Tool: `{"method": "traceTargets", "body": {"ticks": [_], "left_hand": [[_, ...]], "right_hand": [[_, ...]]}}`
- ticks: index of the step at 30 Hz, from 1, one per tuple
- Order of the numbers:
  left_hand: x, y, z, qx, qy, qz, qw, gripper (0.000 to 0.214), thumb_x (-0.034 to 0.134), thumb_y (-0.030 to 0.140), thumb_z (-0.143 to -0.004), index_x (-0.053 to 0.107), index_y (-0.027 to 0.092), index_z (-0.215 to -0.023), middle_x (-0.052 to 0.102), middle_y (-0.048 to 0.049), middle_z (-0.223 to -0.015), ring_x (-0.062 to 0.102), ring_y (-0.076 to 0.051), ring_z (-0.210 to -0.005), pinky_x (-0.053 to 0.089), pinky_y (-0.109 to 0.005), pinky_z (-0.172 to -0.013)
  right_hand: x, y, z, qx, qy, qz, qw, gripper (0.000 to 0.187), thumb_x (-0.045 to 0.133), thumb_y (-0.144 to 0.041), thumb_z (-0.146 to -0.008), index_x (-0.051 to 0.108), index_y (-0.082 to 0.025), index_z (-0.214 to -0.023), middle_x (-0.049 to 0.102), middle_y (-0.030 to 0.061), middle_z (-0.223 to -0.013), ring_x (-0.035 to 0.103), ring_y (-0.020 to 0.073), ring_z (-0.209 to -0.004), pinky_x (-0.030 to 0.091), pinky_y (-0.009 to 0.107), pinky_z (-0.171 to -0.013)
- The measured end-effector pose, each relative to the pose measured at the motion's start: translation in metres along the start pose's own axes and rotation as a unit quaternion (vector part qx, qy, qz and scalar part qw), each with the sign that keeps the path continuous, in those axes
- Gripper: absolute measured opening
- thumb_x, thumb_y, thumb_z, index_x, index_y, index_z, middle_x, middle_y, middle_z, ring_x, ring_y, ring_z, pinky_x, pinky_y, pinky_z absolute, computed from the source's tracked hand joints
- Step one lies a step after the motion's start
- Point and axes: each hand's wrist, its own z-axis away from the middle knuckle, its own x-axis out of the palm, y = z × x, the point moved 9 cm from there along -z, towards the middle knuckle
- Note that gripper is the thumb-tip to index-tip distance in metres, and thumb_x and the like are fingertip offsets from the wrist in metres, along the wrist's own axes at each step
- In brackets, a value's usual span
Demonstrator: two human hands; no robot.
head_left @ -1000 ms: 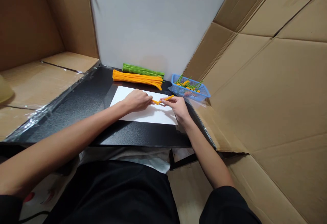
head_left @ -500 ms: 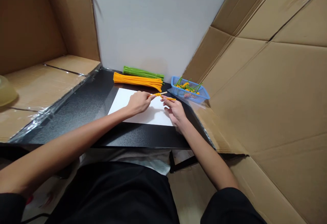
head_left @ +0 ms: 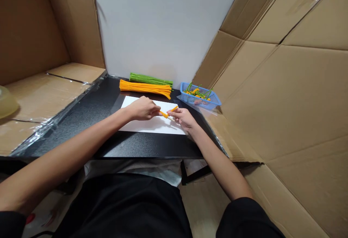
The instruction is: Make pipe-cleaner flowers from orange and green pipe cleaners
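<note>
Head view — left hand (head_left: 143, 108), right hand (head_left: 186, 119) both pinching orange strip (head_left: 165, 115) — coiled round pale stick (head_left: 170, 119).

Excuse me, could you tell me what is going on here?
A person is handling a fuzzy orange strip above a white sheet. The strip is coiled around a thin pale stick. The left hand holds one end of the coiled part, and the right hand pinches the loose length. Beyond the sheet lie an orange bundle and a green bundle, with a blue basket of green and orange pieces to their right.
</note>
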Motion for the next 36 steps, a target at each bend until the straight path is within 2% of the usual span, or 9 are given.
{"method": "traceTargets", "body": {"ticks": [4,8,11,13,21,26,30,33,36], "left_hand": [[0.008,0.000,-0.004,-0.022,-0.032,-0.071,0.997,0.028,0.052,0.039,-0.096,0.071,0.021,-0.086,0.072,-0.0103,-0.077,0.063,-0.021,-0.063,0.031,-0.031,-0.061],[0.011,-0.005,-0.007,-0.063,-0.022,-0.119,0.991,0.039,0.044,0.042,-0.102,0.073,0.018,-0.094,0.074,-0.0152,-0.084,0.068,-0.025,-0.071,0.032,-0.032,-0.063],[0.009,-0.009,-0.007,-0.109,0.002,-0.112,0.988,0.047,0.039,0.047,-0.103,0.074,0.016,-0.097,0.075,-0.0174,-0.088,0.070,-0.028,-0.077,0.033,-0.033,-0.064],[0.006,-0.011,-0.006,-0.148,0.015,-0.106,0.983,0.049,0.037,0.048,-0.104,0.073,0.015,-0.101,0.075,-0.0181,-0.090,0.071,-0.030,-0.080,0.034,-0.033,-0.065],[0.004,-0.014,-0.002,-0.246,0.044,-0.046,0.967,0.059,0.032,0.056,-0.102,0.075,0.016,-0.099,0.074,-0.0179,-0.086,0.071,-0.031,-0.082,0.035,-0.033,-0.065],[-0.006,-0.015,0.002,-0.258,0.122,0.028,0.958,0.059,0.033,0.061,-0.101,0.072,0.019,-0.088,0.071,-0.0112,-0.076,0.063,-0.024,-0.070,0.028,-0.031,-0.060],[-0.010,-0.010,0.002,-0.209,0.166,0.102,0.958,0.056,0.035,0.058,-0.101,0.065,0.019,-0.074,0.062,-0.0050,-0.063,0.052,-0.018,-0.059,0.023,-0.031,-0.058],[-0.013,-0.002,0.003,-0.133,0.184,0.125,0.966,0.054,0.035,0.056,-0.100,0.059,0.019,-0.069,0.055,-0.0021,-0.058,0.045,-0.015,-0.055,0.024,-0.029,-0.058],[-0.016,0.005,0.005,-0.048,0.180,0.111,0.976,0.053,0.035,0.053,-0.101,0.057,0.019,-0.067,0.054,-0.0015,-0.057,0.043,-0.013,-0.052,0.024,-0.029,-0.057]], "right_hand": [[-0.003,-0.011,0.005,-0.057,0.023,0.062,0.996,0.038,0.092,-0.046,-0.054,0.082,-0.017,-0.075,0.076,0.0056,-0.075,0.054,0.0133,-0.064,0.036,0.028,-0.061],[-0.005,-0.030,0.010,-0.154,0.053,0.115,0.980,0.030,0.085,-0.049,-0.067,0.083,-0.021,-0.077,0.077,0.0058,-0.080,0.061,0.0186,-0.076,0.043,0.032,-0.073],[-0.005,-0.043,0.016,-0.236,0.082,0.158,0.955,0.023,0.085,-0.045,-0.069,0.083,-0.025,-0.077,0.077,0.0057,-0.086,0.061,0.0190,-0.078,0.043,0.032,-0.071],[-0.007,-0.044,0.018,-0.255,0.099,0.156,0.949,0.021,0.087,-0.044,-0.067,0.082,-0.025,-0.077,0.077,0.0057,-0.088,0.061,0.0183,-0.075,0.043,0.032,-0.068],[-0.011,-0.033,0.014,-0.212,0.110,0.108,0.965,0.028,0.090,-0.043,-0.062,0.081,-0.021,-0.078,0.077,0.0059,-0.081,0.063,0.0195,-0.072,0.047,0.034,-0.070],[-0.009,-0.029,0.010,-0.140,0.090,-0.066,0.984,0.034,0.092,-0.041,-0.057,0.078,-0.022,-0.080,0.072,0.0018,-0.076,0.052,0.0112,-0.062,0.037,0.025,-0.054],[0.006,-0.018,0.005,-0.034,0.000,-0.188,0.982,0.030,0.093,-0.033,-0.056,0.072,-0.022,-0.075,0.068,0.0007,-0.075,0.048,0.0095,-0.061,0.030,0.020,-0.046],[0.012,-0.015,0.008,0.008,-0.046,-0.203,0.978,0.024,0.090,-0.027,-0.059,0.070,-0.022,-0.072,0.065,0.0006,-0.073,0.047,0.0100,-0.062,0.030,0.020,-0.045],[0.015,-0.016,0.011,0.021,-0.078,-0.193,0.978,0.029,0.093,-0.025,-0.053,0.073,-0.022,-0.072,0.062,-0.0008,-0.068,0.049,0.0092,-0.061,0.031,0.019,-0.045]]}}
